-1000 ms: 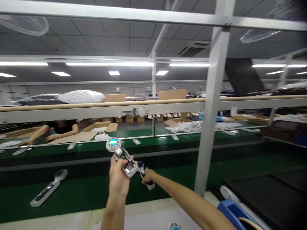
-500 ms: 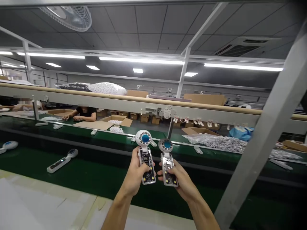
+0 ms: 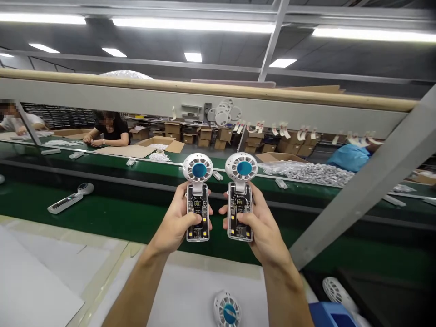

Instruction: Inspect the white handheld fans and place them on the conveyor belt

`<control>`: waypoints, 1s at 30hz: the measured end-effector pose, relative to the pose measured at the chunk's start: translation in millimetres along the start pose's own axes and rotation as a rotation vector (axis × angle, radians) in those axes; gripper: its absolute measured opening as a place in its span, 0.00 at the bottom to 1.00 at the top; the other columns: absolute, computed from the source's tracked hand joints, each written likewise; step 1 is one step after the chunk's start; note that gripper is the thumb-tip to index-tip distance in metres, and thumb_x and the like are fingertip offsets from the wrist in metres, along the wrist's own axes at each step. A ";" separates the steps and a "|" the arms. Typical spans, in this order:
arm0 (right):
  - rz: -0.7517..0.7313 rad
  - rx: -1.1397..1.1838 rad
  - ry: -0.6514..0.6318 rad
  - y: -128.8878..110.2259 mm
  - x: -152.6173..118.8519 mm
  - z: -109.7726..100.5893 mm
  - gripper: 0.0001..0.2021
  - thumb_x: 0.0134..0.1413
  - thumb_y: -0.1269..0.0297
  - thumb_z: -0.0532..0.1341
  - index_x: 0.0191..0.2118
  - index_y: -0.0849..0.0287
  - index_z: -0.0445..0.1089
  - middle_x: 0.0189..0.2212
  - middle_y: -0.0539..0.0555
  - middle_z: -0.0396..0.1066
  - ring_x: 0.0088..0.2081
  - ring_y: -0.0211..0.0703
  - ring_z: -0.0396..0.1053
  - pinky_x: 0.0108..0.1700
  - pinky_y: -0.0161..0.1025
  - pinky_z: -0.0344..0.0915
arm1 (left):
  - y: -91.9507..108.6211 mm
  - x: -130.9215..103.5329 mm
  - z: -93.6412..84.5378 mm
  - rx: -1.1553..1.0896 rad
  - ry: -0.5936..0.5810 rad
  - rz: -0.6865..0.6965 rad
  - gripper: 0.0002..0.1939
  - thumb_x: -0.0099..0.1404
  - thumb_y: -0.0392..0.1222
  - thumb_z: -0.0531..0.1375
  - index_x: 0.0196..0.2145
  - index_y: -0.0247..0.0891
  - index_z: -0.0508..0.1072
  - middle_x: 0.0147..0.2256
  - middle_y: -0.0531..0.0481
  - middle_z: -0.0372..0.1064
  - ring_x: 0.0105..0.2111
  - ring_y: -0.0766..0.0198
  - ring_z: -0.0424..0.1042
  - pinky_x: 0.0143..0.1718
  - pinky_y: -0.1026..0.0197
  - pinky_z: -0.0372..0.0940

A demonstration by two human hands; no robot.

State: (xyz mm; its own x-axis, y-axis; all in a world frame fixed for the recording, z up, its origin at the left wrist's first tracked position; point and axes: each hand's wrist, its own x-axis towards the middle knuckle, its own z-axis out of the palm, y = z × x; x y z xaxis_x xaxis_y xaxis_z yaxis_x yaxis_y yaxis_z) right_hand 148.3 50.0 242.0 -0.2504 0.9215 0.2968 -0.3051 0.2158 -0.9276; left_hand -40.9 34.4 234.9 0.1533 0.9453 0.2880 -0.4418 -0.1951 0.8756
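My left hand [image 3: 180, 218] is closed round a small handheld fan [image 3: 197, 200], its thumb on the clear-cased body. A matching handheld fan [image 3: 240, 200] is gripped in my right hand [image 3: 260, 222], thumb likewise pressed on the front. Both are upright side by side, apart from each other, with white round heads and blue centres facing me. Dark circuit boards with yellow squares and small displays show through their cases. Below my hands, another fan head [image 3: 227, 309] with a blue centre lies on the white work surface [image 3: 177, 290], cut off by the bottom edge.
A green conveyor belt [image 3: 112, 222] runs across, carrying another fan [image 3: 71, 198]. A slanted metal post [image 3: 357, 181] stands at right, near a blue bin [image 3: 335, 313]. Beyond are a co-worker [image 3: 111, 129], cardboard boxes and a heap of small white parts [image 3: 309, 173].
The view has tipped downward, bringing the work surface's fan head and blue bin into sight. Both held fans are now straighter and level with each other. The belt's fan appears farther left.
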 end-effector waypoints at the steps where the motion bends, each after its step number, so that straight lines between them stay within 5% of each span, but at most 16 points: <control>1: -0.012 0.008 0.001 0.5 0.6 -1.6 0.35 0.53 0.71 0.60 0.64 0.46 0.50 0.47 0.53 0.71 0.31 0.39 0.74 0.31 0.39 0.72 | -1.0 0.2 0.7 0.004 0.005 0.001 0.33 0.55 0.32 0.62 0.57 0.43 0.56 0.39 0.47 0.72 0.28 0.58 0.76 0.28 0.57 0.70; 12: -0.183 0.051 0.036 0.4 4.5 -14.7 0.33 0.53 0.70 0.60 0.64 0.45 0.50 0.52 0.55 0.69 0.34 0.42 0.76 0.30 0.40 0.74 | -7.1 -0.3 8.8 0.027 -0.021 -0.039 0.31 0.56 0.31 0.62 0.56 0.42 0.59 0.37 0.46 0.73 0.27 0.58 0.75 0.28 0.57 0.70; 30: -0.106 -0.013 0.055 -9.3 -7.3 -10.0 0.40 0.51 0.70 0.62 0.68 0.47 0.47 0.41 0.53 0.73 0.32 0.43 0.74 0.32 0.41 0.71 | -3.7 -3.7 17.2 -0.111 -0.024 -0.129 0.37 0.50 0.32 0.66 0.57 0.43 0.59 0.36 0.48 0.72 0.28 0.59 0.75 0.26 0.61 0.67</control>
State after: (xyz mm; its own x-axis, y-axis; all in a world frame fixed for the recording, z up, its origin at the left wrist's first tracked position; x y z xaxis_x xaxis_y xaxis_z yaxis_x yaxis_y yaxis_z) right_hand 162.2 44.5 246.2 -0.1665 0.9094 0.3812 -0.3156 0.3171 -0.8943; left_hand -24.7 27.1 237.3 0.2357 0.9538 0.1865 -0.5120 -0.0412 0.8580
